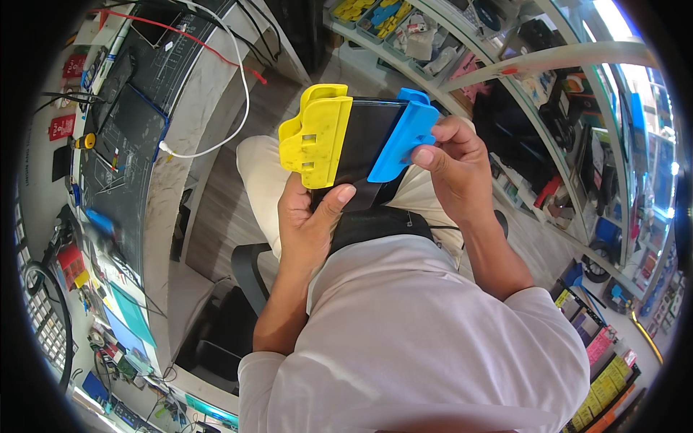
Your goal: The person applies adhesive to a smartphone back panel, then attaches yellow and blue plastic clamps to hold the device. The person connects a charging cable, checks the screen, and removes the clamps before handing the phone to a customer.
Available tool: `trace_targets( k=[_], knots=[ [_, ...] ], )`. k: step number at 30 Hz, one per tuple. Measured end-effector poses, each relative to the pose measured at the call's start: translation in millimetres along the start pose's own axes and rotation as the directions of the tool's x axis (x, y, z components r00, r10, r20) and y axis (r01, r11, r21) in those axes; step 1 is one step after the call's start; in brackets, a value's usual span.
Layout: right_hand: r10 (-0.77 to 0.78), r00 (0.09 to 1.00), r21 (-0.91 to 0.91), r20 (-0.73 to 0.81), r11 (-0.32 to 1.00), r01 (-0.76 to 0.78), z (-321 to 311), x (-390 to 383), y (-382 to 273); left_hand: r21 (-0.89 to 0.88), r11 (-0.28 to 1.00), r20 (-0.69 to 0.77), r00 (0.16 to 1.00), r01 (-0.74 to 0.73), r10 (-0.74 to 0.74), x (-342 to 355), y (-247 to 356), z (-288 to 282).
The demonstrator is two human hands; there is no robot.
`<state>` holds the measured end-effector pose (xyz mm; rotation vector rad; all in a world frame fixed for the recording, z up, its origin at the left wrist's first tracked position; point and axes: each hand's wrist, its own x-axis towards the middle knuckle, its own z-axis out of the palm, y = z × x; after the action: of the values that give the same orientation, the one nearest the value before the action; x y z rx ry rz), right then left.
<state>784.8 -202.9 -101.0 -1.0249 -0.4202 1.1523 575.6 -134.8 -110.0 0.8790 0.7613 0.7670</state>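
A black phone-like slab (364, 144) is held upright above my lap, with a yellow plastic clamp (313, 133) on its left edge and a blue plastic clamp (403, 137) on its right edge. My left hand (307, 224) grips the lower left of the black slab just under the yellow clamp, thumb across its face. My right hand (458, 173) is closed on the blue clamp, thumb and forefinger at its outer side.
A workbench (180, 79) on the left holds a dark mat, white cable (242, 108), red lead and tools. At the right, glass shelving (613, 180) holds bins (361, 14) and assorted parts. A black chair (245, 270) is beneath me.
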Motion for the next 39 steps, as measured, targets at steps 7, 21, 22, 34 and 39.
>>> trace_targets(
  k=[7, 21, 22, 34, 39],
  knots=[
    [0.066, 0.993, -0.076, 0.095, 0.995, -0.059, 6.2, 11.1, -6.3, 0.058, 0.996, 0.032, 0.997, 0.065, -0.067, 9.6, 9.9, -12.3],
    [0.195, 0.935, -0.238, 0.297, 0.963, -0.125, -13.3, 37.7, 14.4, -0.039, 0.984, -0.020, 0.984, 0.174, -0.175, 17.2, -22.5, -19.1],
    [0.221, 0.916, -0.329, 0.336, 0.938, -0.106, -28.2, 58.4, 17.7, -0.076, 0.978, -0.035, 0.980, 0.193, -0.196, 21.5, -27.4, -21.6],
    [-0.282, 0.907, -0.879, 0.315, -0.447, 0.166, -227.5, 458.6, 179.5, -0.201, 0.931, 0.018, 0.951, 0.306, -0.309, 78.5, -48.2, -54.4],
    [-0.173, 0.952, -0.925, 0.251, -0.333, 0.183, -237.9, 488.3, 169.0, -0.150, 0.943, -0.052, 0.950, 0.297, -0.308, 97.1, -44.0, -49.3]
  ],
)
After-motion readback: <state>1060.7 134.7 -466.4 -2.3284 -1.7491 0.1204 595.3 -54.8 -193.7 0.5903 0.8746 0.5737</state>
